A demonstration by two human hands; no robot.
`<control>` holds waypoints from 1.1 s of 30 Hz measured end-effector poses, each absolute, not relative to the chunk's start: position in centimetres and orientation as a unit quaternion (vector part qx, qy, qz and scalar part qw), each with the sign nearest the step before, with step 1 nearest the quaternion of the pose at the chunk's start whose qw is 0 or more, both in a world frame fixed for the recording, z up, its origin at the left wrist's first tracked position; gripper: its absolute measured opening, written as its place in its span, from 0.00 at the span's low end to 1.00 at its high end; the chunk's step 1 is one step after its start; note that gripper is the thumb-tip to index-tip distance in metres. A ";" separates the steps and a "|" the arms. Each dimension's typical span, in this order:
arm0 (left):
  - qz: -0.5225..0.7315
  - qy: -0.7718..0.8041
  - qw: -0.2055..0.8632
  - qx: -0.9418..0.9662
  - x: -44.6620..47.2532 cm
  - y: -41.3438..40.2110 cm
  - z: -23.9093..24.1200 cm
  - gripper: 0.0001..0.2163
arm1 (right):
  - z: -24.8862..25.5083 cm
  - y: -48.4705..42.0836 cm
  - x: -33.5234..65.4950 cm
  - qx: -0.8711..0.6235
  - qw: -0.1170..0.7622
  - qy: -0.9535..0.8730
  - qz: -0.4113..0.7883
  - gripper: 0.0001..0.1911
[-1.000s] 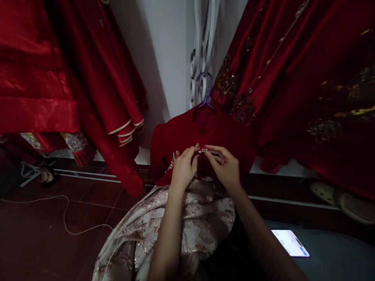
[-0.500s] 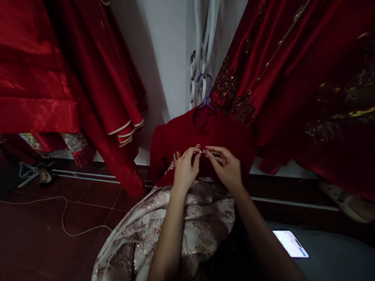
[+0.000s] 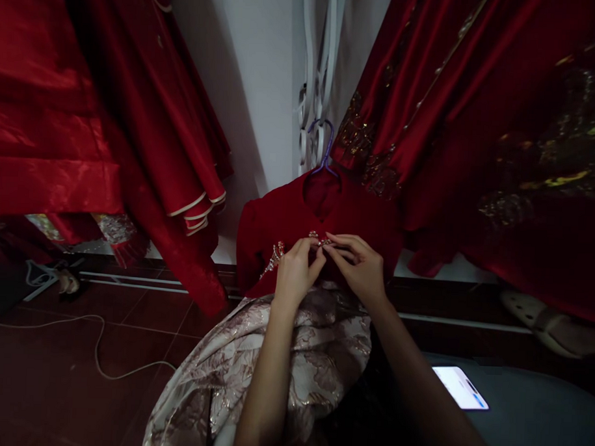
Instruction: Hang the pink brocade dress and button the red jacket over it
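A dark red garment [image 3: 283,216] hangs on a purple hanger [image 3: 323,149] hooked to a white metal grille [image 3: 317,61]. Small beaded trim [image 3: 320,239] glints on its front, with more beads [image 3: 275,253] lower left. My left hand [image 3: 296,272] and my right hand [image 3: 359,264] meet at that trim, fingertips pinched together on it. A pale brocade cloth [image 3: 253,371] lies across my lap under both forearms.
Red satin dresses hang at left [image 3: 52,123] and gold-embroidered ones at right [image 3: 500,126]. A lit phone [image 3: 460,387] lies on a grey cushion [image 3: 539,413]. A white cable [image 3: 98,346] runs over the dark tiled floor. A pale slipper [image 3: 543,319] sits at right.
Both hands stay pinched on the beaded trim with only small finger shifts. The view has drifted slightly.
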State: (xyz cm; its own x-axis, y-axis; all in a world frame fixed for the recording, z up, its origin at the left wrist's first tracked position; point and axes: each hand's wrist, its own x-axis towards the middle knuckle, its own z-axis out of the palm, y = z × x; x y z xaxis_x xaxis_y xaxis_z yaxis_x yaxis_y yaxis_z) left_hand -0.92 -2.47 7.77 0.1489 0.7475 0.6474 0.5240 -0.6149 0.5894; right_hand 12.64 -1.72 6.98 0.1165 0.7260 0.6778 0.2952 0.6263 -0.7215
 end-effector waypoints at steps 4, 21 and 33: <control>0.474 0.432 0.105 0.760 -0.9 -2.4 7.9 0.07 | 6.9 -1.7 12.7 -0.403 0.629 -0.643 0.169 0.14; 0.307 0.388 0.010 0.869 -0.7 -1.4 11.8 0.09 | 7.3 -1.6 14.1 -0.397 0.656 -0.619 0.169 0.16; 0.459 0.448 0.105 0.760 -1.2 -0.1 4.7 0.24 | 4.0 0.8 13.9 -0.419 0.598 -0.628 0.270 0.25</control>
